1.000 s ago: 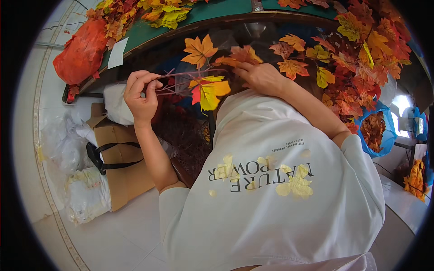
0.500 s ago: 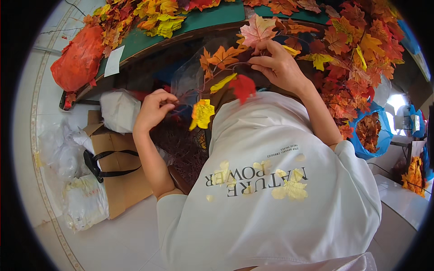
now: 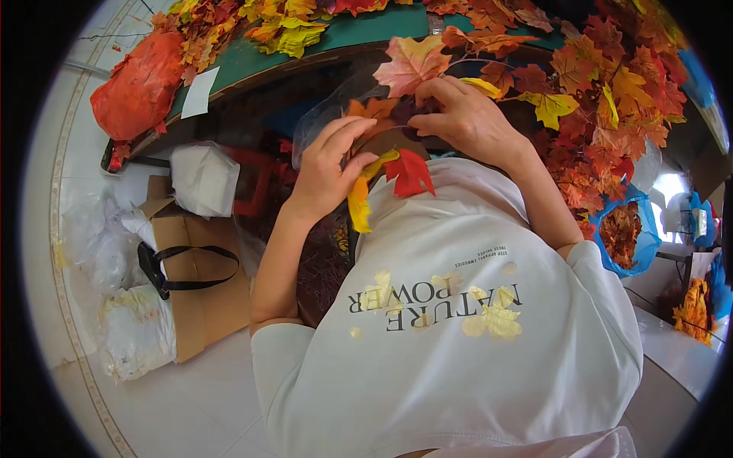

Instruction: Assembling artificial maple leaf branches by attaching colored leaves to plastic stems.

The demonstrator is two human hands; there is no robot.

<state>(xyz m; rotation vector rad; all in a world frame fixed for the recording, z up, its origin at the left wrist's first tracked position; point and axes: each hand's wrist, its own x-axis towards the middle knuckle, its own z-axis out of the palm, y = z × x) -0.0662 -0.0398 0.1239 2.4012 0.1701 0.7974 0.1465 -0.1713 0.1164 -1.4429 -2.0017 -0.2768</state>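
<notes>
A garland of artificial maple leaves runs between my two hands, above my lap. My left hand is closed on the garland, beside a hanging yellow leaf and an orange leaf. My right hand pinches the garland's thin stem just below a large pink leaf; its fingertips partly hide the stem. Between the hands a red leaf dangles in front of my white shirt. Another yellow leaf shows behind my right hand.
The green table ahead carries heaps of leaves, with more leaf strands hanging at its right. A blue bag of leaves is at the right. To the left are a red bag, a cardboard bag and clear plastic bags.
My left hand has moved right and slightly up, closer to my right hand. The pink leaf has shifted left, and the hanging yellow leaf has turned edge-on.
</notes>
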